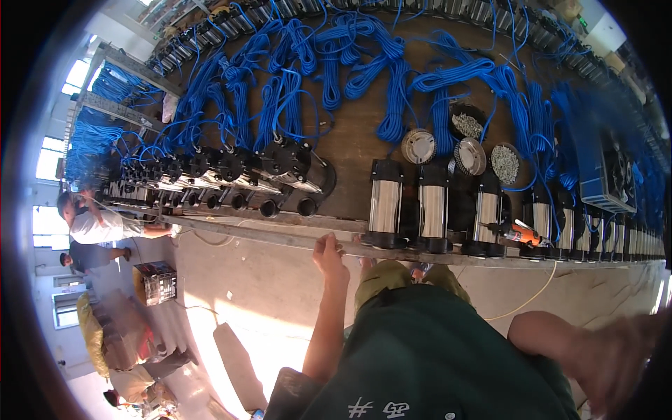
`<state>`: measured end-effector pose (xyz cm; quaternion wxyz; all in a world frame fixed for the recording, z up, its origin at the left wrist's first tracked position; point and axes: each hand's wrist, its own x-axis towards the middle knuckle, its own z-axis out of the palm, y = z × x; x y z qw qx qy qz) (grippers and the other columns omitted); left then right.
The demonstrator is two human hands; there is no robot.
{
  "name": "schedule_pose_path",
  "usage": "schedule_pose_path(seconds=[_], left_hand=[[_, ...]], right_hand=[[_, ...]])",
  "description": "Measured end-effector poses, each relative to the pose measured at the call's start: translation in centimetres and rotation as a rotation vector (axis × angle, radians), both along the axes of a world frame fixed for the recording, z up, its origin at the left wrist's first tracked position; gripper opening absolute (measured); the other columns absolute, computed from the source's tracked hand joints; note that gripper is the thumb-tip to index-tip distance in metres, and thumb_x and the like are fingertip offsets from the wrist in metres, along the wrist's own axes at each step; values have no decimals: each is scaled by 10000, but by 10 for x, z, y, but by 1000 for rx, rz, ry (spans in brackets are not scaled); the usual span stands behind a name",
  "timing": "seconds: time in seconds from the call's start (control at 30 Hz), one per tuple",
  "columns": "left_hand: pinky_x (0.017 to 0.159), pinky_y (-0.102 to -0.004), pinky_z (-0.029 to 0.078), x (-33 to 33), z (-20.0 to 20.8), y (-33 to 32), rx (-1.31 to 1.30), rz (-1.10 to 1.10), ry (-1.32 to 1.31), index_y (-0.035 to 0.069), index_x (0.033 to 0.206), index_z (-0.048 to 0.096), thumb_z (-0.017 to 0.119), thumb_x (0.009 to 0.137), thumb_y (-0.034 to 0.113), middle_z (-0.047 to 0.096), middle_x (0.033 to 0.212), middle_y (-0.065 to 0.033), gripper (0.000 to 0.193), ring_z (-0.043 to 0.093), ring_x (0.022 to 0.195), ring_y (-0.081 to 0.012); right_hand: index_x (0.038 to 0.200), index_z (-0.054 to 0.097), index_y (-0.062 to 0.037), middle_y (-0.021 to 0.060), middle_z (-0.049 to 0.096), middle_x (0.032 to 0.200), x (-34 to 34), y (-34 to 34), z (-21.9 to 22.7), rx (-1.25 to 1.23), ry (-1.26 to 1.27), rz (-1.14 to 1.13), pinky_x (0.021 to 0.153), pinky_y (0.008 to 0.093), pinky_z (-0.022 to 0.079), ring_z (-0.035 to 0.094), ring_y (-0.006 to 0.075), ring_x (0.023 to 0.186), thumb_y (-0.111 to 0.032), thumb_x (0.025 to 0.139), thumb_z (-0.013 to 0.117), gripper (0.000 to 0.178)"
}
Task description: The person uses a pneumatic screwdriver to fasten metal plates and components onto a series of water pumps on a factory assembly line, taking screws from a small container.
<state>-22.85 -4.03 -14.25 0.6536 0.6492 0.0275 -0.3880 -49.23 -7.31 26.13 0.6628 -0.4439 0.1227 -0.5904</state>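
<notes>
My left hand is at the bench's front edge, its fingers curled together; whatever they hold is too small to make out. My right hand is raised at the lower right, away from the bench and smeared by motion, so its fingers cannot be read. Closest to my left hand is an upright steel-bodied pump with black ends, first in a row running right. An orange power driver lies against the pumps farther along. Behind them are round metal parts and a bowl of small fasteners.
More pumps lean in a row to the left, their ports facing me. Bundled blue cables cover much of the brown bench. A blue crate stands at the right. Other people are at the far left, near a box.
</notes>
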Motion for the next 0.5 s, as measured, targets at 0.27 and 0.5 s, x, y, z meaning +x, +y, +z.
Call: schedule_pose_path(seconds=[0.27, 0.5], left_hand=[[574, -289, 415, 54, -11, 15, -67, -26, 154, 110, 887, 565, 614, 886, 142, 538, 715, 8, 59, 522, 662, -121], [604, -341, 423, 83, -31, 29, -42, -111, 415, 104, 896, 574, 581, 898, 149, 561, 749, -18, 46, 527, 672, -156]], right_hand=[[1257, 493, -20, 197, 515, 1219, 92, -46, -312, -539, 1602, 115, 951, 459, 429, 505, 387, 1108, -458, 727, 762, 739], [868, 659, -55, 131, 631, 874, 120, -69, -348, -708, 1490, 90, 724, 420, 515, 615, 339, 819, -365, 648, 788, 402]])
